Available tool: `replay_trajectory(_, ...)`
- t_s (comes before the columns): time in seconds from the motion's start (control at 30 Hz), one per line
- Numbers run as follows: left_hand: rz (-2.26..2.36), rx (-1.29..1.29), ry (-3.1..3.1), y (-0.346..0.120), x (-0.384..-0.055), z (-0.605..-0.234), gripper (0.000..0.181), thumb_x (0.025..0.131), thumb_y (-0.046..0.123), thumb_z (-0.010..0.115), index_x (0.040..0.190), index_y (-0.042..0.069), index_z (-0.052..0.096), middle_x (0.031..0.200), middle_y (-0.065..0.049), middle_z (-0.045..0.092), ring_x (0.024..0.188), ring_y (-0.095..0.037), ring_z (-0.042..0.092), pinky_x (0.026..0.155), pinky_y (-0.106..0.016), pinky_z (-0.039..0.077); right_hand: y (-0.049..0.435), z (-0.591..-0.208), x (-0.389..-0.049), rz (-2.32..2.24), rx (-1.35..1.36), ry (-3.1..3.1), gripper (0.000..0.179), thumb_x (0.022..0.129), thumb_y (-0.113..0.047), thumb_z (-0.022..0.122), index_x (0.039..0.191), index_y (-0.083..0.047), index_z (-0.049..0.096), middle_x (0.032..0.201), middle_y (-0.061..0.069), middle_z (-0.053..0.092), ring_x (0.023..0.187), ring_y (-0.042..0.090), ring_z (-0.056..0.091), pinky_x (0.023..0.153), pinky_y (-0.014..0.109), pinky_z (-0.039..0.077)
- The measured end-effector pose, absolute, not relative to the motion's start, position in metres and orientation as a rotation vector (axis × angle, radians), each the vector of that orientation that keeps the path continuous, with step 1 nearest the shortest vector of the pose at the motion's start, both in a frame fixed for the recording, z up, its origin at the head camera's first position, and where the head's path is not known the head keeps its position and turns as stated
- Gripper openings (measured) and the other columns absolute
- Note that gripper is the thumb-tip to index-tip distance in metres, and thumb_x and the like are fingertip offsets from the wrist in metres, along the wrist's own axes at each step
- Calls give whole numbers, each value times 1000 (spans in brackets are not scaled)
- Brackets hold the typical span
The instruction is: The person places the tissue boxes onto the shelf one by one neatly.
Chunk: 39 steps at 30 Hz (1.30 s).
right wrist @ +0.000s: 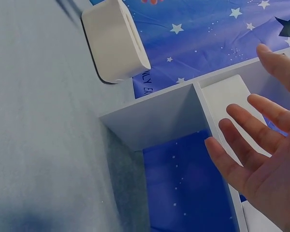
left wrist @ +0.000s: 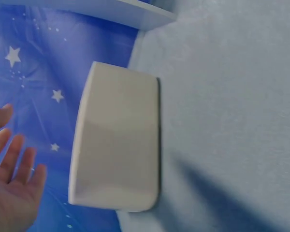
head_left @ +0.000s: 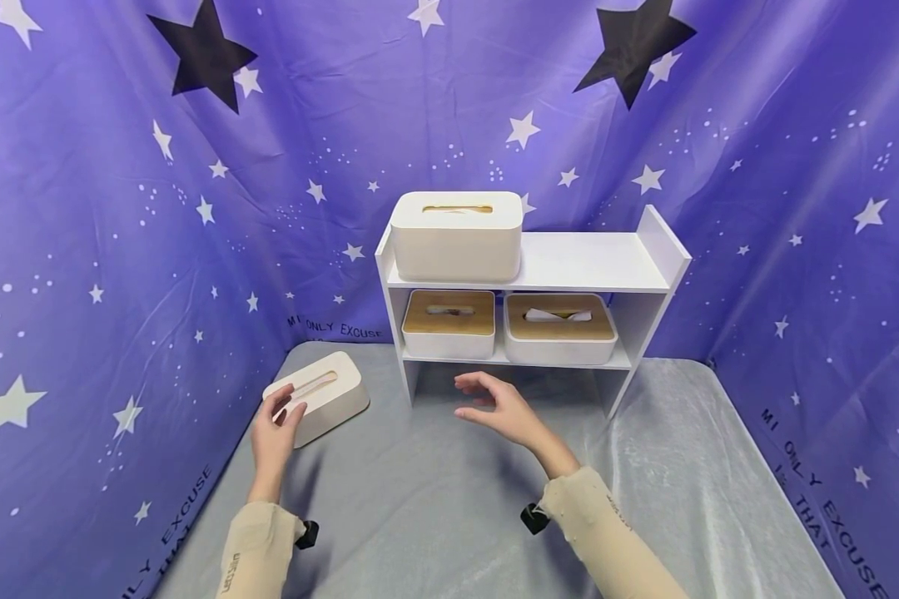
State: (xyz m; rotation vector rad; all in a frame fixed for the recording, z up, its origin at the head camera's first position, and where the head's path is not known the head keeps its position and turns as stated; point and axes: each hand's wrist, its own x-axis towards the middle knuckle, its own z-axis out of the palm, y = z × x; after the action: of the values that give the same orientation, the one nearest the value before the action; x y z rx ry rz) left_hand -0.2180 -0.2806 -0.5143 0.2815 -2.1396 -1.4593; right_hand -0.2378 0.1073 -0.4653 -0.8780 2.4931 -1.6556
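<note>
A white tissue box (head_left: 335,412) with a slot in its white lid sits on the grey cloth at the left. My left hand (head_left: 272,437) hovers at its near left end; the left wrist view shows loosely bent fingers and a gap from the box (left wrist: 118,140). In front of the white two-tier shelf (head_left: 584,262), my right hand (head_left: 505,412) is in the air with thumb and fingers spread, holding nothing. A larger white tissue box (head_left: 457,245) stands on the shelf's top left. Two wood-lidded tissue boxes, left (head_left: 449,337) and right (head_left: 560,345), sit on the lower tier.
Grey cloth (head_left: 419,516) covers the table. A purple star-printed curtain (head_left: 330,125) hangs behind and along both sides. The shelf's right side panel (head_left: 663,249) rises above its top board. Open floor space lies beneath the lower tier, between the shelf's legs.
</note>
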Motion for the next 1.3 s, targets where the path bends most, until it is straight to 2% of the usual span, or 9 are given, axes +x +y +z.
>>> replay_trajectory(0.2, -1381, 371, -2039, -285, -218, -526, 41, 87, -3, 69, 128, -6, 60, 132, -26, 55, 126, -39, 52, 111, -57, 44, 109, -465, -237, -1642, -876, 2499, 46, 89, -18, 75, 131, -8, 60, 133, 16, 63, 122, 36, 60, 101, 53, 54)
replay_trajectory(0.43, -1411, 452, -2051, -291, -220, -539, 52, 87, -2, 69, 136, -7, 51, 148, -25, 44, 137, -45, 42, 115, -61, 37, 109, -469, -237, -1652, -857, 2475, 45, 90, -17, 74, 132, -9, 59, 135, 17, 62, 124, 38, 59, 102, 53, 53)
replay_trajectory(0.67, -1440, 506, -2119, -294, -223, -545, 70, 87, 3, 71, 146, -10, 36, 155, -30, 29, 144, -47, 31, 120, -59, 32, 110, -473, -238, -1680, -845, 2449, 45, 90, -14, 73, 133, -6, 59, 136, 22, 60, 125, 39, 58, 103, 59, 50)
replay_trajectory(0.8, -1424, 581, -2171, -298, -227, -546, 81, 87, 10, 72, 151, -9, 26, 158, -31, 22, 147, -48, 25, 124, -58, 24, 111, -474, -238, -1663, -836, 2458, 45, 90, -15, 74, 132, -7, 59, 136, 21, 61, 125, 37, 59, 103, 60, 50)
replay_trajectory(0.93, -1444, 696, -2244, -302, -232, -548, 87, 90, 17, 71, 155, -7, 17, 159, -33, 19, 146, -50, 24, 125, -57, 22, 111, -474, -237, -1633, -833, 2477, 45, 90, -18, 74, 132, -9, 59, 136, 19, 61, 125, 39, 59, 103, 60, 51)
replay_trajectory(1.13, -1579, 775, -2264, -308, -239, -558, 83, 97, 24, 62, 157, -4, 11, 160, -31, 21, 147, -47, 27, 125, -53, 24, 111, -477, -236, -1612, -838, 2485, 48, 90, -19, 74, 133, -4, 58, 135, 18, 62, 124, 38, 59, 103, 63, 49)
replay_trajectory(1.3, -1674, 780, -2219, -311, -241, -563, 75, 101, 22, 56, 157, -3, 12, 160, -31, 23, 147, -46, 28, 125, -52, 27, 112, -479, -237, -1610, -828, 2485, 47, 90, -20, 74, 133, -6, 58, 136, 17, 62, 123, 37, 60, 103, 62, 49)
